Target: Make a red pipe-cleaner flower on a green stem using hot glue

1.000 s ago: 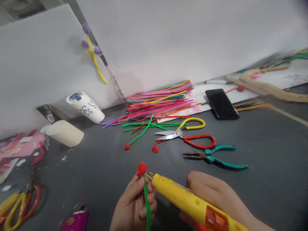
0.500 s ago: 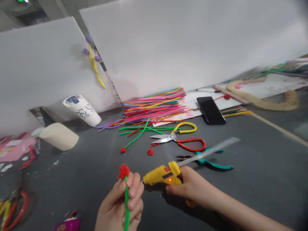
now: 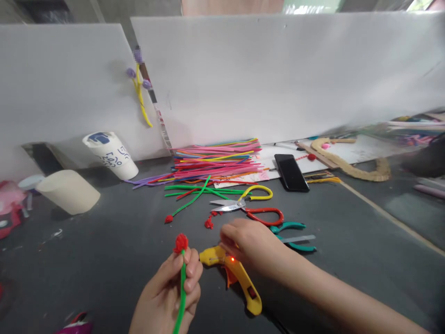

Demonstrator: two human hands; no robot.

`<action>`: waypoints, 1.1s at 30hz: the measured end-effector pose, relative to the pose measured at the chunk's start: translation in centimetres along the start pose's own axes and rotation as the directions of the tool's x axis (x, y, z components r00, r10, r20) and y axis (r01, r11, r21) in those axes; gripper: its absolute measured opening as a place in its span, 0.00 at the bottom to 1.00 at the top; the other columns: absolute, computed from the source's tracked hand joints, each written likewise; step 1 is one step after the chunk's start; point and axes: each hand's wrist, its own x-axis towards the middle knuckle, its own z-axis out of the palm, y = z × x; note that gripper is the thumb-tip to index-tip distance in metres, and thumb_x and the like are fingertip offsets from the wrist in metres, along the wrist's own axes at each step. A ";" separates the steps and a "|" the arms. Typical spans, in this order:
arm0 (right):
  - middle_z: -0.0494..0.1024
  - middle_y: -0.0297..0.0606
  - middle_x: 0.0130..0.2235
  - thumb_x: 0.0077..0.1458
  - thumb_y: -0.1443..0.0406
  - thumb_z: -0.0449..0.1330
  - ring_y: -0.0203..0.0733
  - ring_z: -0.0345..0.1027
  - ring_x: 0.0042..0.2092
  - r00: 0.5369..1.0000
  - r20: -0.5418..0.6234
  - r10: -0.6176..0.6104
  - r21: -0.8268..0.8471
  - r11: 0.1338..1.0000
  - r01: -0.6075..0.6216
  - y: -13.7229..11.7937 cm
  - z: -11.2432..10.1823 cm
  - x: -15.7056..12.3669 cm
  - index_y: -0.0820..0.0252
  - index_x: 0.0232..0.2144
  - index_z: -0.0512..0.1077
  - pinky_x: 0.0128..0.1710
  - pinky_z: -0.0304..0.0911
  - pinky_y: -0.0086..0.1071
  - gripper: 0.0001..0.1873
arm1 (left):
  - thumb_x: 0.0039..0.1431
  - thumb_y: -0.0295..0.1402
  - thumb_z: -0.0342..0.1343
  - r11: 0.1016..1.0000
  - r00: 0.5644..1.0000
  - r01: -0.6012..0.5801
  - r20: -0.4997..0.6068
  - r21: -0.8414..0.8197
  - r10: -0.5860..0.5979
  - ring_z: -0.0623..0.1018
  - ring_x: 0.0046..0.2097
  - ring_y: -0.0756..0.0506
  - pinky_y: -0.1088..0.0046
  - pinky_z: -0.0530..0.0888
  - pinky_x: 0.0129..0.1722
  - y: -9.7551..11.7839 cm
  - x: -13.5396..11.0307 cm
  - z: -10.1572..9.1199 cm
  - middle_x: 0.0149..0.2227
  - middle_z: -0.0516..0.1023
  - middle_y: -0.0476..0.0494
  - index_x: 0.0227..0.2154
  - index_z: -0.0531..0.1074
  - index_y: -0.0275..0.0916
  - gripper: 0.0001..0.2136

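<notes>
My left hand (image 3: 170,292) is closed around a green pipe cleaner stem (image 3: 181,294) topped with a small red flower head (image 3: 181,242), held upright near the bottom of the view. My right hand (image 3: 248,241) rests over the top of a yellow glue gun (image 3: 239,278) that lies on the dark table (image 3: 104,250), its small red light glowing; the fingers curl over its body. The gun's nozzle points left toward the flower.
Scissors with one yellow and one red handle (image 3: 246,206) and teal pliers (image 3: 294,234) lie just beyond my right hand. A pile of coloured pipe cleaners (image 3: 215,160), a black phone (image 3: 291,172), two tipped cups (image 3: 107,155) and white boards stand behind.
My right hand has lowered the glue gun from the air onto the table and moved left over it. My left hand keeps holding the flower stem upright.
</notes>
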 end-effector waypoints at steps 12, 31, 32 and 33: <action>0.73 0.42 0.50 0.63 0.60 0.58 0.45 0.71 0.46 0.999 -0.035 -0.016 0.331 0.943 0.026 1.5 2.4 5.3 0.62 0.48 0.70 0.45 0.69 0.44 0.14 | 0.55 0.15 0.53 0.999 0.993 -0.042 -0.110 -0.034 0.038 0.71 0.22 0.56 0.85 0.69 0.19 0.0 0.3 0.1 0.24 0.71 0.46 0.21 0.74 0.28 0.10; 0.73 0.28 0.23 0.49 0.68 0.63 0.30 0.67 0.26 0.998 0.034 0.046 0.982 0.182 -0.042 -2.0 -2.9 0.1 0.61 0.25 0.70 0.27 0.62 0.24 0.04 | 0.60 0.16 0.45 0.999 0.955 -0.005 -0.295 0.048 0.019 0.70 0.18 0.54 0.83 0.66 0.14 -1.1 0.6 0.6 0.19 0.71 0.45 0.21 0.74 0.28 0.17; 0.74 0.29 0.24 0.50 0.69 0.61 0.31 0.69 0.27 0.999 0.031 0.014 0.984 0.173 -0.033 -2.2 -2.9 0.0 0.61 0.25 0.70 0.29 0.64 0.24 0.03 | 0.60 0.15 0.45 0.998 0.945 -0.010 -0.326 0.054 0.027 0.70 0.17 0.54 0.83 0.66 0.14 -1.2 0.6 0.8 0.18 0.71 0.45 0.21 0.74 0.28 0.17; 0.75 0.30 0.26 0.51 0.70 0.59 0.32 0.70 0.29 1.000 0.019 -0.014 0.983 0.181 -0.017 -2.4 -2.9 -0.1 0.61 0.26 0.71 0.30 0.65 0.25 0.03 | 0.60 0.15 0.45 0.998 0.937 -0.016 -0.347 0.061 0.036 0.70 0.17 0.54 0.83 0.66 0.14 -1.2 0.6 0.9 0.18 0.71 0.44 0.21 0.74 0.29 0.17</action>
